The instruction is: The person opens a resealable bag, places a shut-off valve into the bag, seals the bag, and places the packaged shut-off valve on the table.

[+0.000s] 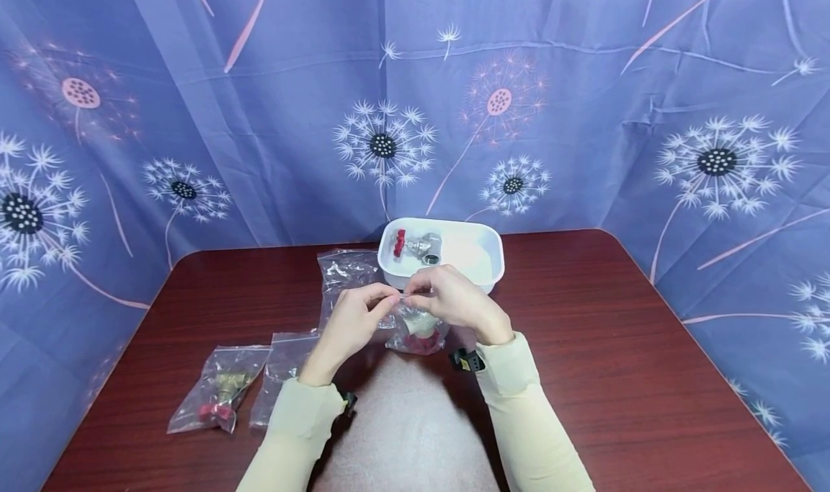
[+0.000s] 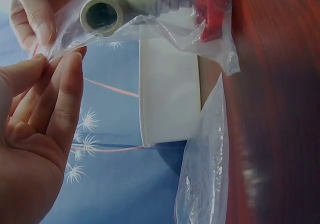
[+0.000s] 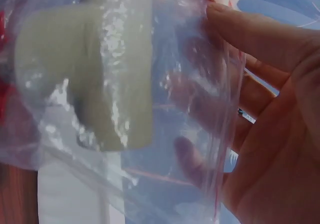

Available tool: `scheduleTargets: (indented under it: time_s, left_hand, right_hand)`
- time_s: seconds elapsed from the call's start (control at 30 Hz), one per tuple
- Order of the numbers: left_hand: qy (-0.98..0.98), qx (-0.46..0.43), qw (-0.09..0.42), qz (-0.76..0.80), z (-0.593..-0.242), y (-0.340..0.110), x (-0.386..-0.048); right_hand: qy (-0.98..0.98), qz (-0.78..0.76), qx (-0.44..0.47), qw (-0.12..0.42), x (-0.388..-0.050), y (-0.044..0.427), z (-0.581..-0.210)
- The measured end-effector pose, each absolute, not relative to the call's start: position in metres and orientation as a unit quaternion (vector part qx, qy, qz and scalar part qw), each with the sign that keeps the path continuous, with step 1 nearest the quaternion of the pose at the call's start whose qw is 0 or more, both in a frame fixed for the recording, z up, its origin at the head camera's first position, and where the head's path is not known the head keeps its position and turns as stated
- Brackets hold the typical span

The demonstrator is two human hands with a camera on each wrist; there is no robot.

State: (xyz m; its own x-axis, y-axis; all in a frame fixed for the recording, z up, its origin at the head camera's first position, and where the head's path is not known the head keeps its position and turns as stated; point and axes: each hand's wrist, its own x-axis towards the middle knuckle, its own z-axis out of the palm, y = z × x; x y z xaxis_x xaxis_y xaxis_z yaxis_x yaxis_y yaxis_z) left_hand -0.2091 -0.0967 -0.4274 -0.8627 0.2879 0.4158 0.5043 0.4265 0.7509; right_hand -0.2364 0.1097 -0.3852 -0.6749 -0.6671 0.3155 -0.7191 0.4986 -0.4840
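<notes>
In the head view my left hand [image 1: 353, 323] and right hand [image 1: 459, 303] meet just in front of a white tray. Between them hangs a clear zip bag [image 3: 187, 134]. Inside is a pale plastic valve [image 2: 135, 4] with a red handle [image 2: 210, 9]. My left thumb and fingers pinch the bag's top edge. The right thumb and fingers pinch the same edge close by, and the right wrist view shows the bag's red-lined zip strip [image 3: 235, 109] beside that hand. Whether the zip is parted, I cannot tell.
The white tray [image 1: 494, 254] stands at the table's back edge, holding a metal valve [image 1: 426, 247] with a red handle. Left of it lies a clear bag [image 1: 340, 265]. Nearer left are another flat bag [image 1: 282, 359] and a bag with a brass-coloured, red-handled valve [image 1: 228, 387].
</notes>
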Motion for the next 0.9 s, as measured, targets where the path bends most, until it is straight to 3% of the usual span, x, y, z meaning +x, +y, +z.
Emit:
scheduleTargets:
  time_s: [0.43,0.9]
  left_hand:
    - [-0.836,-0.260,0.155,-0.457,-0.4290,-0.0951,-0.2105]
    - [-0.831,-0.252,0.146,-0.475,-0.4311,-0.0962,-0.2107]
  right_hand:
    - [-0.866,0.297,0.397,0.065,-0.2344,0.1067,-0.3856]
    - [-0.856,0.308,0.410,0.068,-0.2346,0.1095,-0.3853]
